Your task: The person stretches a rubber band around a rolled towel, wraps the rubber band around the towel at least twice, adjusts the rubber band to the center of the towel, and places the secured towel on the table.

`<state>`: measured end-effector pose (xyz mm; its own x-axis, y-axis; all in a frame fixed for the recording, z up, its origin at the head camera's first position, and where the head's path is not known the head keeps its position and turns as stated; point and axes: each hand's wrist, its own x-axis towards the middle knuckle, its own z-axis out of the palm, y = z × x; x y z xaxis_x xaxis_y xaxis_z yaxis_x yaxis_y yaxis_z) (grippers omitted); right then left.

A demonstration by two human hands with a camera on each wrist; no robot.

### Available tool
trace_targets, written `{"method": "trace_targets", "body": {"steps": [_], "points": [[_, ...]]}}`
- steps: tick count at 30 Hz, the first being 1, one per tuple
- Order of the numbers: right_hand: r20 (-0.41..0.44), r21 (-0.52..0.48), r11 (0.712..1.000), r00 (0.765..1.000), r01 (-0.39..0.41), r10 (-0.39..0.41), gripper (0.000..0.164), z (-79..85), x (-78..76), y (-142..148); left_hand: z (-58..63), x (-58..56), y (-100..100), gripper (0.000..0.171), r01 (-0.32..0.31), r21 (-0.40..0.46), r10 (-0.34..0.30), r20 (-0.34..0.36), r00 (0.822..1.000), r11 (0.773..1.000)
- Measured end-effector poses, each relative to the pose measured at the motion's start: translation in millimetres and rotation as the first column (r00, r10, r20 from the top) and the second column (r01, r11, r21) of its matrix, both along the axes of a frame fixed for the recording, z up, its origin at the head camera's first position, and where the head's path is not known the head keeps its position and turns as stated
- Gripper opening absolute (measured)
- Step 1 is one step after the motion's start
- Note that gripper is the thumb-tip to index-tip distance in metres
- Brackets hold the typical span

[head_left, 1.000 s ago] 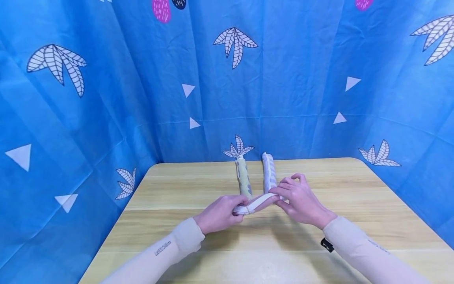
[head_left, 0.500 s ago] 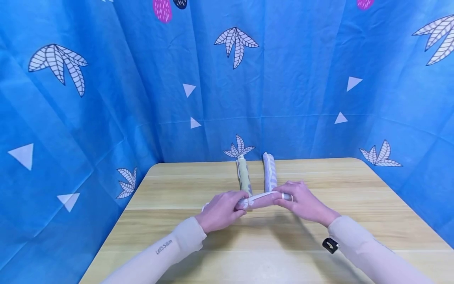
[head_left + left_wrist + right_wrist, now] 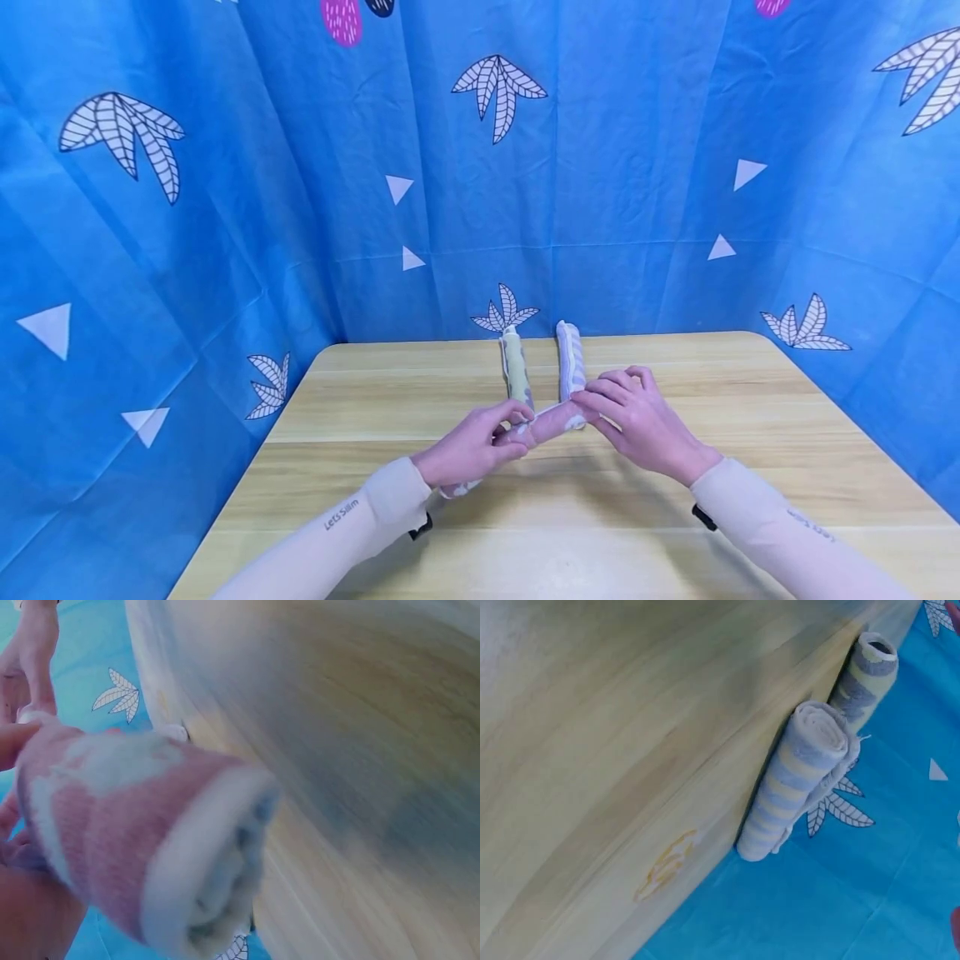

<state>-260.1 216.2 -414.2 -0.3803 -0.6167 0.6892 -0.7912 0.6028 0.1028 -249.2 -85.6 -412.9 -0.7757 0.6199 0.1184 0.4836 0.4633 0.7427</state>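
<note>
A pink rolled towel [image 3: 551, 423] with pale patches is held above the table between both hands. My left hand [image 3: 472, 448] grips its near left part, thumb and fingers around the roll. My right hand [image 3: 647, 427] pinches the far right end between fingers and thumb. In the left wrist view, the pink roll shows its white-hemmed, coiled end towards the camera, with left-hand fingers [image 3: 37, 907] behind it. The roll slants, its left end nearer me. The right wrist view shows only slivers of the right hand at its edge.
Behind the hands, a green-and-grey rolled towel [image 3: 516, 367] and a lilac striped rolled towel [image 3: 570, 358] lie side by side on the wooden table [image 3: 360, 400]. A blue patterned curtain [image 3: 622, 167] surrounds the table's back and sides.
The pink towel has turned from showing its white edge to showing its patterned side. Its left end has swung towards me, and the right-hand fingers have shifted along the other end.
</note>
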Motion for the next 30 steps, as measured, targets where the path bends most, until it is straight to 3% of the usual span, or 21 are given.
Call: {"method": "trace_targets", "body": {"steps": [2, 4, 6, 8, 10, 11, 13, 16, 19, 23, 24, 26, 30], "points": [[0.008, -0.002, 1.000, 1.000, 0.006, -0.006, 0.030, 0.9, -0.2, 0, -0.6, 0.8, 1, 0.034, 0.013, -0.034, -0.015, -0.082, 0.996, 0.999], [0.018, -0.004, 1.000, 1.000, 0.012, -0.011, 0.028, 2.0, -0.1, 0, -1.7, 2.0, 3, 0.039, 0.009, -0.102, -0.032, -0.220, 0.975, 0.995], [0.025, -0.010, 1.000, 1.000, 0.014, -0.013, 0.026, 3.3, 0.3, -1, -3.7, 3.1, 4, 0.045, -0.006, -0.173, -0.061, -0.382, 0.922, 0.985], [0.031, -0.018, 1.000, 0.999, 0.012, -0.012, 0.028, 4.5, 1.1, -3, -5.6, 4.1, 5, 0.048, -0.024, -0.216, -0.089, -0.500, 0.861, 0.976], [0.037, -0.025, 1.000, 0.999, 0.013, -0.012, 0.029, 5.3, 1.9, -4, -6.8, 4.7, 5, 0.045, -0.021, -0.228, -0.111, -0.551, 0.827, 0.974], [0.040, -0.028, 0.999, 0.999, 0.014, -0.013, 0.029, 5.7, 2.5, -5, -6.9, 4.7, 6, 0.041, -0.009, -0.227, -0.123, -0.560, 0.819, 0.974], [0.042, -0.034, 0.999, 0.999, 0.017, -0.016, 0.028, 6.4, 3.0, -8, -6.9, 4.1, 6, 0.035, 0.012, -0.223, -0.137, -0.557, 0.819, 0.975], [0.040, -0.046, 0.999, 0.999, 0.021, -0.019, 0.026, 6.3, 2.5, -11, -5.8, 2.7, 7, 0.028, 0.022, -0.230, -0.144, -0.530, 0.836, 0.973], [0.037, -0.050, 0.998, 0.999, 0.024, -0.022, 0.026, 5.5, 0.8, -13, -6.6, 0.5, 8, 0.022, 0.018, -0.257, -0.155, -0.526, 0.836, 0.966], [0.060, -0.043, 0.998, 0.997, 0.039, -0.037, 0.027, 4.5, 0.2, -13, -10.7, -2.2, 6, 0.020, 0.026, -0.275, -0.178, -0.546, 0.819, 0.961], [0.075, -0.047, 0.998, 0.996, 0.043, -0.040, 0.027, 4.7, 0.5, -12, -12.1, -2.8, 4, 0.021, 0.032, -0.268, -0.178, -0.540, 0.822, 0.963], [0.116, -0.058, 0.997, 0.992, 0.056, -0.049, 0.028, 5.7, 1.6, -11, -13.5, -4.0, 3, 0.021, 0.045, -0.246, -0.168, -0.511, 0.843, 0.968], [0.281, -0.093, 0.993, 0.959, 0.071, -0.042, 0.029, 7.6, 4.4, -7, -12.1, -4.4, 0, 0.023, 0.015, -0.182, -0.089, -0.406, 0.909, 0.983]]}}
